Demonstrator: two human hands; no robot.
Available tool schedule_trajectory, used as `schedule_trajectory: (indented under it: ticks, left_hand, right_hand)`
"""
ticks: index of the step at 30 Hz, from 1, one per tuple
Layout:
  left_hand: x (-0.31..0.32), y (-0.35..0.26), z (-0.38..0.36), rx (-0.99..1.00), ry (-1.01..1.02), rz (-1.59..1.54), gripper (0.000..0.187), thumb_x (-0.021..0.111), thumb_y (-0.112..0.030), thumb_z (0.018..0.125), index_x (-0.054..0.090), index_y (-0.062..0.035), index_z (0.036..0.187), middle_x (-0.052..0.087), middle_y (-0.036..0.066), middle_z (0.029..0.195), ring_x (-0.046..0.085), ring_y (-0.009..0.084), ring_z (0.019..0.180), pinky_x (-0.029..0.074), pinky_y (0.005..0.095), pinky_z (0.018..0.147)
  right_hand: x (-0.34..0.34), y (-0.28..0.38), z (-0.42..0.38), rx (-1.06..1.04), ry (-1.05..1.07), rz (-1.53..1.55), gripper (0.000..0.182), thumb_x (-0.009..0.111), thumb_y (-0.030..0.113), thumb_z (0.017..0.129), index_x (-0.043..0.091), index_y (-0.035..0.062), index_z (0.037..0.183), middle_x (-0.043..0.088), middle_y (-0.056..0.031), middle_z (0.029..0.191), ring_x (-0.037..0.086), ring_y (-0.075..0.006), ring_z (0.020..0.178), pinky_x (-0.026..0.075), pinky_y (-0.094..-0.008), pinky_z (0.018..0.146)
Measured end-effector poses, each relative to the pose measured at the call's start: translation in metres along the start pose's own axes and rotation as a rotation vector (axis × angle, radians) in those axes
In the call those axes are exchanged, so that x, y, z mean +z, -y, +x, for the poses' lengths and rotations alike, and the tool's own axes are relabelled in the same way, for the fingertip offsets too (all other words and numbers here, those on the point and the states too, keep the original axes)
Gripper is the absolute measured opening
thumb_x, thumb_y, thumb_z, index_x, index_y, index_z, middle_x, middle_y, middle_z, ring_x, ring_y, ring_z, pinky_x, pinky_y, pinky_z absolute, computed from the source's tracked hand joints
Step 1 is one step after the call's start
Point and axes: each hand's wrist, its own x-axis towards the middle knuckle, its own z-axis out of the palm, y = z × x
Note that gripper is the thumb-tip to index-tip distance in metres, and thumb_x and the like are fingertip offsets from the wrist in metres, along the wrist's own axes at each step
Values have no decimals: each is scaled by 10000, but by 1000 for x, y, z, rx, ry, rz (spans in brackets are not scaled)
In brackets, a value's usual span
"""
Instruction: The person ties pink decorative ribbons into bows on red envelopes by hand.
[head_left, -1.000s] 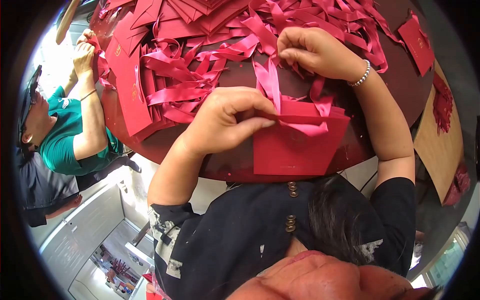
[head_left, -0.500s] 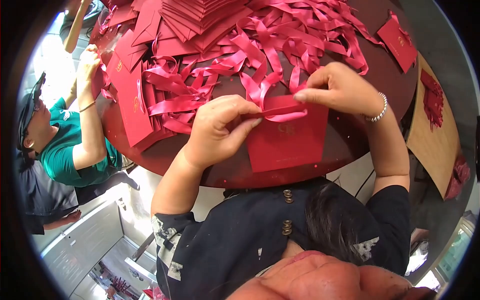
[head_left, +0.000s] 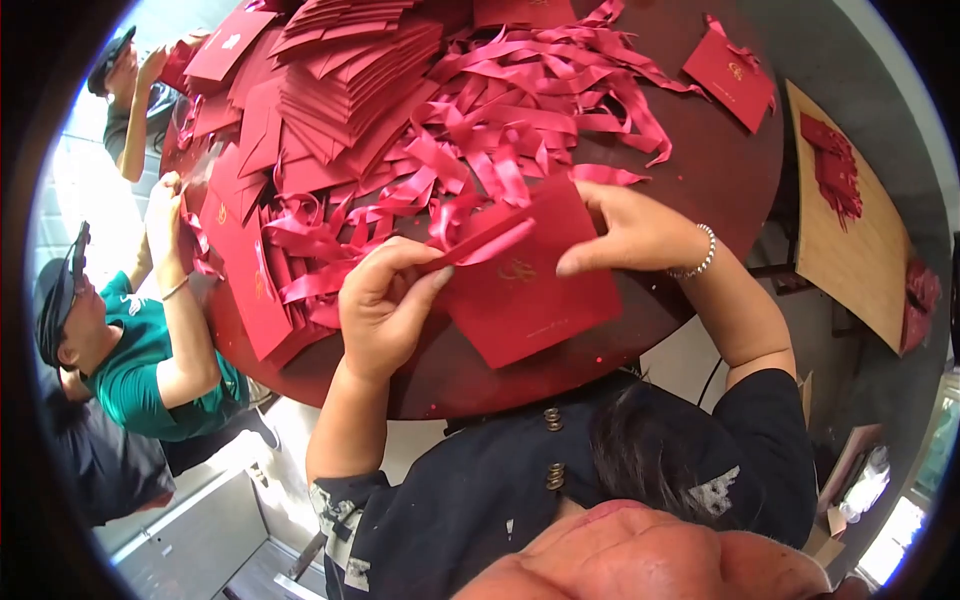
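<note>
A red paper bag (head_left: 540,315) with a gold emblem is tilted above the near part of the round table. My left hand (head_left: 385,305) is closed in a pinch on a pink ribbon (head_left: 498,243) lying along a narrow dark red strip across the bag's top. On the bag's right side, my right hand (head_left: 640,232) grips the edge, thumb on the printed front and fingers hidden behind. Just beyond my hands spreads a tangled heap of pink ribbons (head_left: 520,120).
Stacked red paper pieces (head_left: 350,90) rise at the back left of the dark red table (head_left: 400,390). Another printed red bag (head_left: 730,75) lies back right. A wooden board (head_left: 850,260) holds red items. On the left, a person in a green shirt (head_left: 170,385) works beside another person.
My right hand has moved down from the ribbon end to the bag's right edge. The bag is now tilted and lifted. My view has shifted slightly.
</note>
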Motion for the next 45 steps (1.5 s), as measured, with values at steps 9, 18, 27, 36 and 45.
schedule_trajectory:
  ticks: [9,18,27,36,45]
  left_hand:
    - [10,12,6,128,133,-20,448,591,107,923,544,42,1364,491,198,1431,649,172,996,527,304,902]
    - [4,19,3,66,224,118,294,589,134,921,642,57,1199,613,155,1255,652,150,893,530,272,836]
    - [9,15,7,51,211,210,237,653,82,890,688,33,1120,678,121,1099,652,144,832,534,262,752]
    - [19,3,14,-20,401,455,241,721,-14,875,682,15,1111,676,136,1092,688,202,828,550,312,721]
    - [34,45,29,135,327,357,194,731,-49,878,697,-7,1064,683,102,1000,691,218,781,554,318,688]
  right_hand:
    - [-105,27,-46,-649,-1143,-36,328,628,55,998,570,-8,1315,668,-94,1238,661,-180,1091,564,-335,948]
    - [-304,-104,-103,41,-1451,-444,500,812,364,870,690,-41,1137,743,-145,1046,702,-208,943,538,-351,843]
    - [-275,-111,-96,49,-1679,-1497,704,709,522,898,610,-57,1286,638,-268,1276,575,-411,1232,438,-486,1053]
    - [-104,-1,20,-362,-656,-832,230,716,148,928,710,4,1107,720,-97,1068,672,-171,978,518,-292,890]
    - [-162,-2,172,-432,-861,-1286,551,736,244,895,567,12,1365,636,-186,1318,609,-326,1228,473,-401,1054]
